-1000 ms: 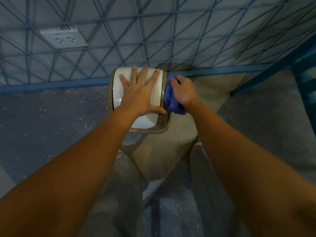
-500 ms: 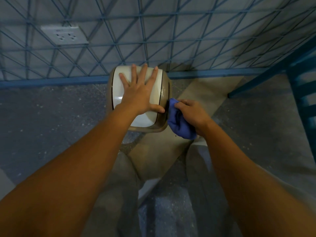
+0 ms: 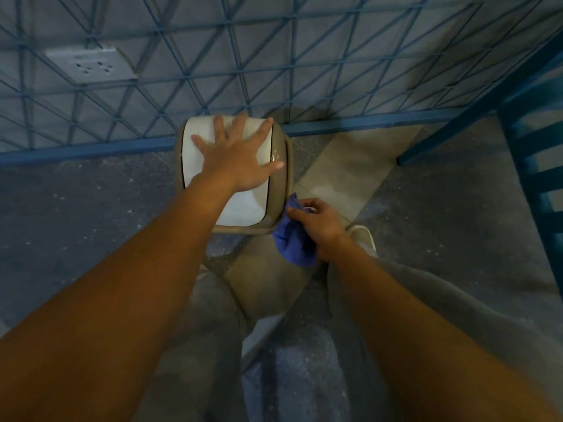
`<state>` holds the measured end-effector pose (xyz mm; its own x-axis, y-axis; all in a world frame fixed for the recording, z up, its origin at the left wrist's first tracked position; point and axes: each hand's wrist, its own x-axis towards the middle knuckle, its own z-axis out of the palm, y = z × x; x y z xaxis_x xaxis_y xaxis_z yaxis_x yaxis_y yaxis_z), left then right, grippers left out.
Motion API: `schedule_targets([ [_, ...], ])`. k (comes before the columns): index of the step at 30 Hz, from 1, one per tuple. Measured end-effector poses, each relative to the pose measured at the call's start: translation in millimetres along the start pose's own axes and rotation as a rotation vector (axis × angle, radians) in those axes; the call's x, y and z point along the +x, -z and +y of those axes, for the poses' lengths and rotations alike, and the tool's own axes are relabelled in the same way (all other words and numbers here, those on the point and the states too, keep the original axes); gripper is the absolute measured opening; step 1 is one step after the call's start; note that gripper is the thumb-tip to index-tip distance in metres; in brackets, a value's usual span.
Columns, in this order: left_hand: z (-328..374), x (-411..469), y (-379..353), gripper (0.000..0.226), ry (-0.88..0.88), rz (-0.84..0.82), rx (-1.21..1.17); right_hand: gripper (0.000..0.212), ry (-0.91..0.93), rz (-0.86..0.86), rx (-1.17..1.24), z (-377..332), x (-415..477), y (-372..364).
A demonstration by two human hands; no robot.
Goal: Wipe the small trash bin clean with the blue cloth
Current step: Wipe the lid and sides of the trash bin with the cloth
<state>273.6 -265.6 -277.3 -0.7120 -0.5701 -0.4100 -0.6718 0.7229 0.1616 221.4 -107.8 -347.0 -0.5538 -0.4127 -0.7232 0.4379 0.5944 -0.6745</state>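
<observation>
The small trash bin (image 3: 281, 190) stands on the floor against the wall, tan with a white swing lid (image 3: 243, 208). My left hand (image 3: 239, 156) lies flat on the lid, fingers spread, pressing it down. My right hand (image 3: 320, 223) grips the bunched blue cloth (image 3: 292, 242) at the bin's near right corner, the cloth touching the rim and side there. The bin's lower body is hidden beneath the lid and my arms.
A wall with a blue diagonal grid and a white socket (image 3: 91, 67) rises behind the bin. Blue chair legs (image 3: 457, 132) stand at the right. My knees and a light shoe (image 3: 364, 239) are below on the speckled grey floor.
My right hand has slid the blue cloth along the bin's right side, from the far end toward me, down to the near right corner. The left hand stays flat on the lid.
</observation>
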Motion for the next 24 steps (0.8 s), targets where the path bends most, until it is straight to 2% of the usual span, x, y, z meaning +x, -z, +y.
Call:
schedule_targets([
  [3,-0.8,1.4,4.3,0.079,0.001,-0.042,0.01,0.011,0.164,0.118,-0.118,-5.0,-7.4,-11.1],
  [7,0.3,1.3,5.4,0.08,-0.006,-0.044,0.02,0.01,0.315,0.169,-0.205,-19.4,-0.9,-11.6],
  [9,0.0,1.3,5.6,0.08,-0.006,-0.045,0.016,0.008,0.324,0.176,-0.256,-32.2,6.7,-12.1],
  [12,-0.2,1.0,5.9,0.08,-0.005,-0.049,0.014,0.017,0.341,0.171,-0.322,-52.4,21.8,-11.4],
  [16,-0.9,1.4,5.1,0.08,-0.005,-0.032,0.016,0.015,0.369,0.158,-0.372,-69.2,32.0,-6.9],
  [18,-1.6,1.5,5.2,0.08,-0.009,-0.029,0.021,0.016,0.357,0.118,-0.387,-61.2,26.8,-3.4],
  [21,-3.5,1.3,5.1,0.08,-0.014,-0.032,0.02,0.002,0.32,0.052,-0.378,-30.3,4.4,-3.8],
  [24,-4.3,-1.0,2.2,0.079,-0.033,-0.02,0.029,0.011,0.341,0.093,-0.35,-13.7,-7.3,-9.2],
])
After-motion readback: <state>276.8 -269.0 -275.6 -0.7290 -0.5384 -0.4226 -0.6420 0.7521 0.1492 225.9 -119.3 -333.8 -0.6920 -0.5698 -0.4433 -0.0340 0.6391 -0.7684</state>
